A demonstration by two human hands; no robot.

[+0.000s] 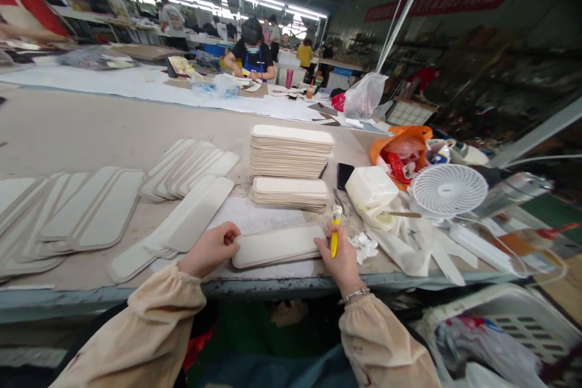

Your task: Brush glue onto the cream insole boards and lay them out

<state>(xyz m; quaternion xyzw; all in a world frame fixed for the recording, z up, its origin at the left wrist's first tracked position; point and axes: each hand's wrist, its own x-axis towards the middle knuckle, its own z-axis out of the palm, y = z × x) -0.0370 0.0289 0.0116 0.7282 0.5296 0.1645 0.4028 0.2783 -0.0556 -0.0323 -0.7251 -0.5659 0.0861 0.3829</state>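
At the table's front edge, a long off-white panel with rounded corners (277, 246) lies between my hands, with another layer showing under its right end. My left hand (213, 248) is closed, pinching the panel's left end between thumb and fingers. My right hand (340, 254) is wrapped around a yellow-handled tool (335, 235) with a whitish head pointing away from me; its kind is unclear. The right thumb and fingers also touch the panel's right end. Just beyond are a low stack of like panels (288, 192) and a taller stack (291, 151).
Fanned panels (104, 206) cover the left side, with more panels (191, 218) nearer my left hand. To the right are scissors (343, 203), a phone (345, 176), crumpled white scraps (364, 247), a white container (370, 188) and a white fan (449, 189). Another person (252, 57) works across the table.
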